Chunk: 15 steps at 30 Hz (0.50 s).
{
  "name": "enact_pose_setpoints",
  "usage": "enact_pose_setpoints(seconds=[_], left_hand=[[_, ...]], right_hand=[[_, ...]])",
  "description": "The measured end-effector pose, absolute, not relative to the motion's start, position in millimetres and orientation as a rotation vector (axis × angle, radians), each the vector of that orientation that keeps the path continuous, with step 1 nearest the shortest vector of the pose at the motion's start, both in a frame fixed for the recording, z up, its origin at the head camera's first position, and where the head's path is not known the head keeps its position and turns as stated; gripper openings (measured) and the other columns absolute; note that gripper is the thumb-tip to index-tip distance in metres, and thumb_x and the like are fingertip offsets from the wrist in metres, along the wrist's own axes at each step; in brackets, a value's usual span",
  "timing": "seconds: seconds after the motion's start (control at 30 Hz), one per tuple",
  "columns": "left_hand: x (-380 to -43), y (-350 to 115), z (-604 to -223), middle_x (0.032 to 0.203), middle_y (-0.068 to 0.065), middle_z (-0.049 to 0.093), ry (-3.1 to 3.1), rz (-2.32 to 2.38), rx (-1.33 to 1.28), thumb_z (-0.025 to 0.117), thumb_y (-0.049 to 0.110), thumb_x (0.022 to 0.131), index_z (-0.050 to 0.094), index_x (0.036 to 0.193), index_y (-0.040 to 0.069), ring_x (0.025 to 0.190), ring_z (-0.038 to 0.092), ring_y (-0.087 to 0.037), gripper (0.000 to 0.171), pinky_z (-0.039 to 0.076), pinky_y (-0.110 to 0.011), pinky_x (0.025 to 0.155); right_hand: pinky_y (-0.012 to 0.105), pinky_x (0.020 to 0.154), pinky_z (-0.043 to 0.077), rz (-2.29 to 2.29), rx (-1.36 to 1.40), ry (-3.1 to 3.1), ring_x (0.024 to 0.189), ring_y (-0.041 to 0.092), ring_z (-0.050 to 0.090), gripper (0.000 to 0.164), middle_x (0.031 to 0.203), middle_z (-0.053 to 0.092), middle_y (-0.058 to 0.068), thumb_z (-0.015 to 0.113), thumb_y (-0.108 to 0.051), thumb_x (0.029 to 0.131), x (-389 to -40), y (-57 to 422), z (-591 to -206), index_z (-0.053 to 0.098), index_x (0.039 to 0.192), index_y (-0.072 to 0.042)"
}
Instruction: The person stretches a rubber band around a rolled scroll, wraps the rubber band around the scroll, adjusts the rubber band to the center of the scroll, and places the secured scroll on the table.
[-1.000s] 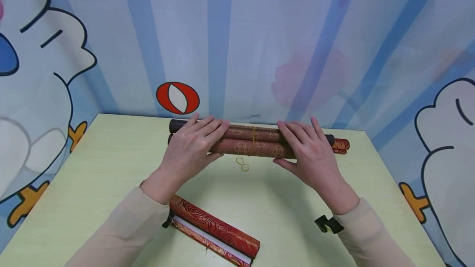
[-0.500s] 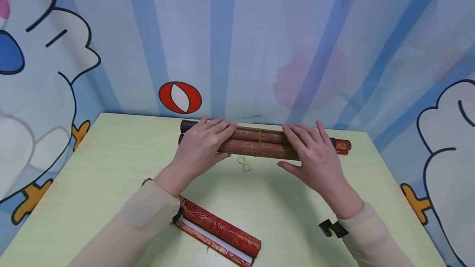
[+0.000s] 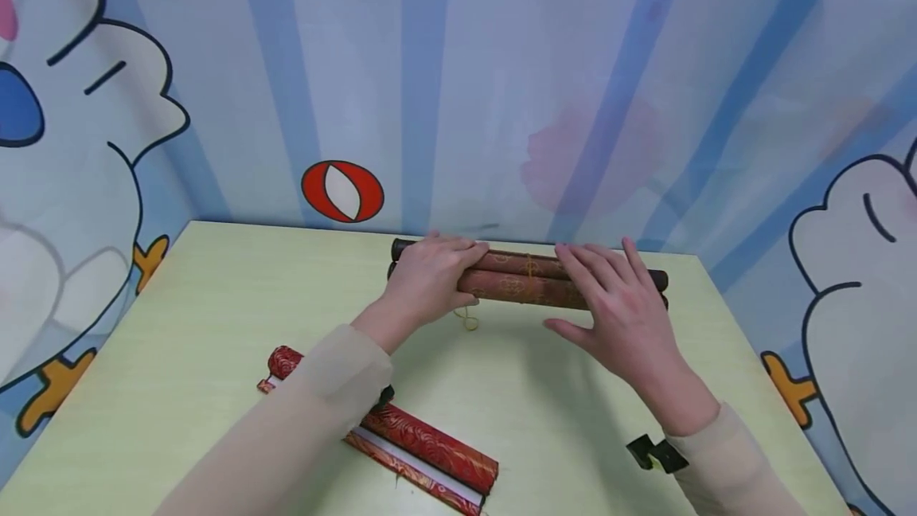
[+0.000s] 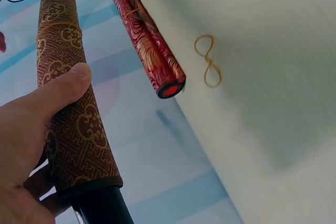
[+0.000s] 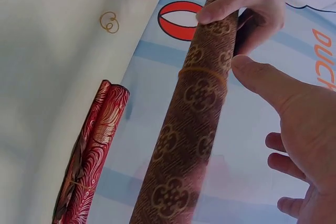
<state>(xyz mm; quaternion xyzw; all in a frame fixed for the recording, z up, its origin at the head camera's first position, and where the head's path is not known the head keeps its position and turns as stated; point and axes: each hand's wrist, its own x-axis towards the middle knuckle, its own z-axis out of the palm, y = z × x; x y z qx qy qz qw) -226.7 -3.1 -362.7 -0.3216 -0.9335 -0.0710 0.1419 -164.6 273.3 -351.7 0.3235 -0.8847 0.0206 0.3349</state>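
Observation:
A brown scroll (image 3: 526, 290) with gold flower patterns, rolled into two parallel rolls with dark rod ends, is held up over the back of the table. A thin rubber band (image 4: 58, 25) circles its middle. My left hand (image 3: 432, 281) grips it near its left end, thumb across the front. My right hand (image 3: 622, 315) is at its right part; in the right wrist view, that thumb and the fingers (image 5: 286, 165) stand apart from the roll. Below the scroll, a loose rubber band (image 4: 208, 61) lies twisted on the table.
A banded red and gold scroll (image 5: 100, 140) lies at the table's back edge, hidden from the head view. Another red scroll (image 3: 437, 443), with a white strip showing, lies in front, partly under the left forearm. A cartoon-printed cloth (image 3: 487, 86) stands behind the table.
The brown scroll has shifted right through my right hand, and my left hand has moved right with it. The red scroll's end at the back right is now covered.

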Motion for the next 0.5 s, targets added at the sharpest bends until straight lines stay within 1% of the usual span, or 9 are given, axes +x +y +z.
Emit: enact_pose_setpoints(seconds=[0.17, 0.3, 0.37, 0.5], left_hand=[[-238.3, 18.2, -372.3, 0.148, -0.002, 0.066, -2.769, -0.234, -0.956, 0.090, 0.045, 0.087, 0.061, 0.152, 0.017, 0.131, 0.066, -0.026, 0.077, 0.050, -0.047, 0.115], [-246.0, 33.3, -378.2, 0.145, -0.001, 0.068, -2.816, -0.241, -0.971, 0.089, 0.046, 0.088, 0.060, 0.153, 0.018, 0.128, 0.067, -0.024, 0.077, 0.051, -0.045, 0.114], [-249.7, 40.8, -381.3, 0.140, 0.000, 0.071, -2.833, -0.238, -0.971, 0.089, 0.046, 0.088, 0.061, 0.152, 0.019, 0.125, 0.069, -0.024, 0.076, 0.050, -0.046, 0.115], [-256.4, 57.8, -388.4, 0.126, 0.002, 0.075, -2.848, -0.253, -0.990, 0.090, 0.045, 0.087, 0.065, 0.145, 0.020, 0.113, 0.073, -0.023, 0.068, 0.056, -0.042, 0.105]], right_hand=[[0.070, 0.121, 0.032, 0.078, 0.834, -2.338, 0.126, 0.045, 0.060, 0.101, 0.137, 0.067, 0.022, 0.103, -0.038, 0.067, -155.0, 279.3, -354.0, 0.059, 0.151, -0.001], [0.071, 0.119, 0.034, 0.074, 0.817, -2.361, 0.123, 0.046, 0.062, 0.101, 0.137, 0.067, 0.022, 0.102, -0.039, 0.068, -149.6, 282.2, -357.6, 0.059, 0.151, -0.002], [0.070, 0.119, 0.035, 0.073, 0.808, -2.372, 0.122, 0.045, 0.063, 0.101, 0.137, 0.067, 0.021, 0.102, -0.040, 0.068, -147.4, 283.2, -359.6, 0.059, 0.151, -0.002], [0.069, 0.120, 0.034, 0.080, 0.776, -2.390, 0.120, 0.046, 0.063, 0.101, 0.132, 0.068, 0.023, 0.101, -0.042, 0.068, -142.1, 286.5, -363.3, 0.059, 0.152, -0.003]])
